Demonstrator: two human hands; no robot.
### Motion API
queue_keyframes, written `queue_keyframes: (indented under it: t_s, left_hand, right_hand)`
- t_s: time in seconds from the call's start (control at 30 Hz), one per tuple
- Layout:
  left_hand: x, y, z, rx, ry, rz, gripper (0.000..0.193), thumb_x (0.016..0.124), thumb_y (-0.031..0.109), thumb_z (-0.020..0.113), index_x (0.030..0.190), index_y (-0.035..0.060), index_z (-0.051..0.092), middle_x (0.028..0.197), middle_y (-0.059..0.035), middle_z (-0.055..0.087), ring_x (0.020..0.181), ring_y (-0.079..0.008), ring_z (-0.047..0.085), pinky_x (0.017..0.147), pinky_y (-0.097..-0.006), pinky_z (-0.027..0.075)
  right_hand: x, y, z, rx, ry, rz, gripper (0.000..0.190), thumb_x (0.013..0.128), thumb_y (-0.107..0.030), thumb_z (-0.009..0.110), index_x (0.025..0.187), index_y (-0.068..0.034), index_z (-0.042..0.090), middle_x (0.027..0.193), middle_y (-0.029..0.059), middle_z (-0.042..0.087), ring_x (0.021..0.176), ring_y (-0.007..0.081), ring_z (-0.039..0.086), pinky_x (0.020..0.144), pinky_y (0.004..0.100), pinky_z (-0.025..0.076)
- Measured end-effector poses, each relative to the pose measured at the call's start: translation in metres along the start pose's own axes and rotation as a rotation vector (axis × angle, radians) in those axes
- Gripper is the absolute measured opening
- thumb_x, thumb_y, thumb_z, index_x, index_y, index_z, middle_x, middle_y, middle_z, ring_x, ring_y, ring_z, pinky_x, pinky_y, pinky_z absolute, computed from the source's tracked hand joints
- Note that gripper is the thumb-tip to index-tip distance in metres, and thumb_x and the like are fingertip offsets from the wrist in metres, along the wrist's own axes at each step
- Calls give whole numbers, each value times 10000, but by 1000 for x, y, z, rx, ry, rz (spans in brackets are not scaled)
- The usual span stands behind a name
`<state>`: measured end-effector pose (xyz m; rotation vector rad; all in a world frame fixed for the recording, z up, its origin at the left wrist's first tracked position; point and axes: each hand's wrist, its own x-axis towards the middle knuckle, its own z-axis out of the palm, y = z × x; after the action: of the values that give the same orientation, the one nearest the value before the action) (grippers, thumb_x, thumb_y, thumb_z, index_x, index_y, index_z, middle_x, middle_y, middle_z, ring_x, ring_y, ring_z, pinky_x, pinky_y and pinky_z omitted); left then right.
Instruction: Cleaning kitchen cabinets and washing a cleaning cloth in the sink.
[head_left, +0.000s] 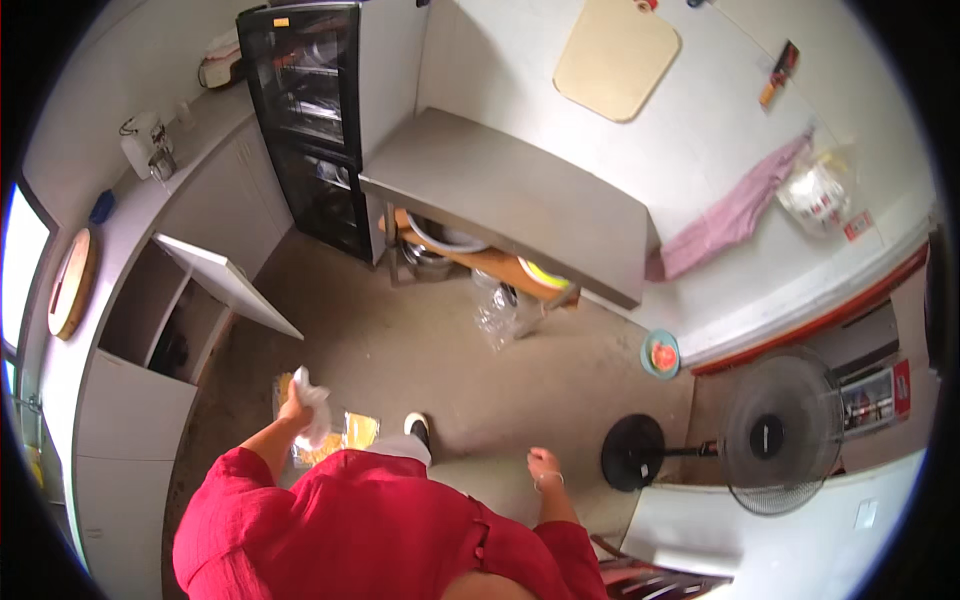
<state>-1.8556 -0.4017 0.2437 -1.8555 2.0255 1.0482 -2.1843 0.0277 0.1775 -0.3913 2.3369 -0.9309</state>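
My left hand, at the lower left, grips a crumpled white translucent plastic bag. Below and beside that hand, clear packets with yellow contents lie low down, partly covered by the bag and my arm. My right hand hangs out to the right with a bracelet at the wrist. Its fingers look loosely curled, and nothing can be made out in them. One shoe shows on the floor between my hands.
An open cabinet door juts out at the left. Ahead stand a metal table and a black glass-door cabinet. A plastic bag and teal bowl rest on the floor. At the right is a standing fan.
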Motion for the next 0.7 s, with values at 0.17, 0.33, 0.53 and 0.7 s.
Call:
queue_keyframes:
  t_s: [0.17,0.33,0.53,0.7]
  left_hand:
    - [-5,164,-9,-266,59,315,728,703,25,429,1312,272,116,1042,-238,508,952,-358,509,825,-377,393]
    - [14,189,64,-517,79,544,425,684,-39,411,1018,173,566,963,-173,548,932,-313,523,830,-328,400]
    - [-29,223,133,-789,26,220,245,755,115,451,958,102,589,921,-130,576,922,-254,531,832,-316,391]
    - [-29,233,233,-1125,175,-30,295,859,280,403,916,49,577,873,-86,578,863,-174,517,794,-265,379]
  right_hand:
    - [49,-34,-36,345,-177,464,273,775,-145,513,1038,-71,504,761,31,554,622,159,556,492,272,432]
    - [132,-52,-53,100,-341,443,284,782,-175,514,1049,-82,489,811,23,548,658,164,556,509,282,436]
    - [265,-92,-37,-134,-591,328,303,785,-170,513,1075,-92,478,889,15,548,680,125,523,514,257,430]
    - [385,-94,1,-534,-584,-170,307,746,-117,558,1048,-87,513,928,44,584,757,137,551,609,269,452]
